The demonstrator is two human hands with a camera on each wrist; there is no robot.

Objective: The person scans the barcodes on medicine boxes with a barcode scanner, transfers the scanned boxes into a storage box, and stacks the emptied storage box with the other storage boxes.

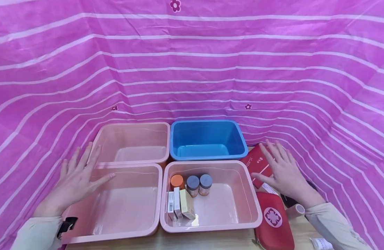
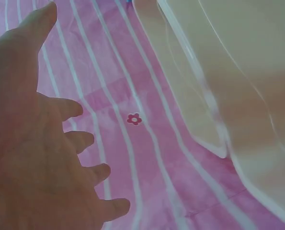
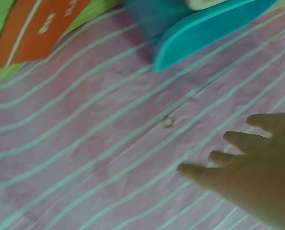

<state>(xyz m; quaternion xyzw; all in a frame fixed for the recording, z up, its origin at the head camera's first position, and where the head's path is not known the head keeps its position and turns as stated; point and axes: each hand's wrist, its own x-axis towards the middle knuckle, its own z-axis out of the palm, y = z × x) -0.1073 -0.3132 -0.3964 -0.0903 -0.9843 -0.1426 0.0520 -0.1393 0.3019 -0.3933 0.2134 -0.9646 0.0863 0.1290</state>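
Observation:
My left hand [image 1: 74, 180], fingers spread and holding nothing, hovers over the left side of the front left pink bin [image 1: 126, 205]. The right hand [image 1: 284, 170] is likewise spread with nothing in it, above a red flat packet [image 1: 259, 163] right of the bins. Below that hand lies a red first-aid case [image 1: 274, 220] with a white cross emblem. Inside the front right pink bin [image 1: 232, 205] stand an orange-capped bottle [image 1: 177, 181], two grey-capped bottles [image 1: 193, 184] and three small boxes [image 1: 187, 205]. Both wrist views show spread fingers against the striped cloth.
A blue bin [image 1: 207, 139] and another pink bin [image 1: 135, 142] form the back row. Beside the right forearm are a white roll [image 1: 295, 210], a dark object [image 1: 289, 201] and a small white packet [image 1: 321, 243]. Pink striped cloth [image 1: 192, 69] walls the back and sides.

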